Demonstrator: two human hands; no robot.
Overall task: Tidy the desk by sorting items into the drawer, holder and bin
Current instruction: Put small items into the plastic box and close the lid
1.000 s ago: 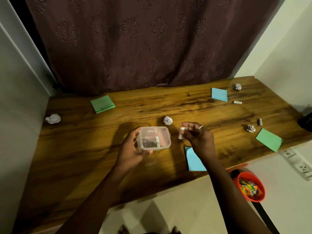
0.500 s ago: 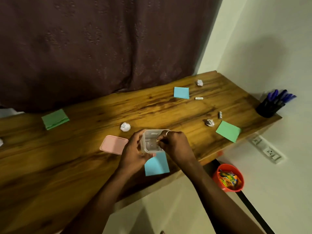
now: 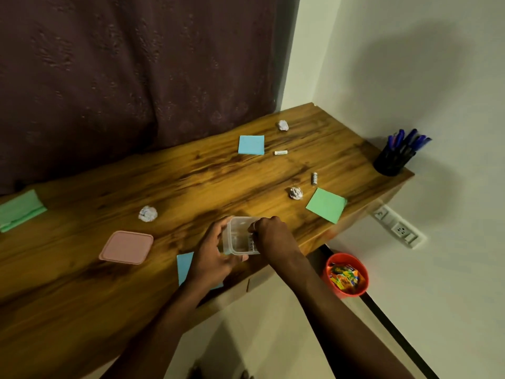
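The clear container [image 3: 237,239] stands near the front edge of the desk [image 3: 82,283], lid off. The left hand [image 3: 213,258] grips its left wall, with thumb and fingers curled round it. The right hand [image 3: 273,236] reaches into its mouth from the right, fingers bent down at a small battery [image 3: 251,242] inside; I cannot tell whether they pinch it.

Left of the container lies the pink lid [image 3: 127,247]. Just in front of it, a blue note [image 3: 185,265] lies partly under the left hand. Behind the container and to its right sit a paper ball [image 3: 296,193], a green note [image 3: 326,205] and a loose battery [image 3: 314,178]. Farther right stands the pen holder [image 3: 390,161]. Below the container's right, off the desk, is the red bin [image 3: 330,262].
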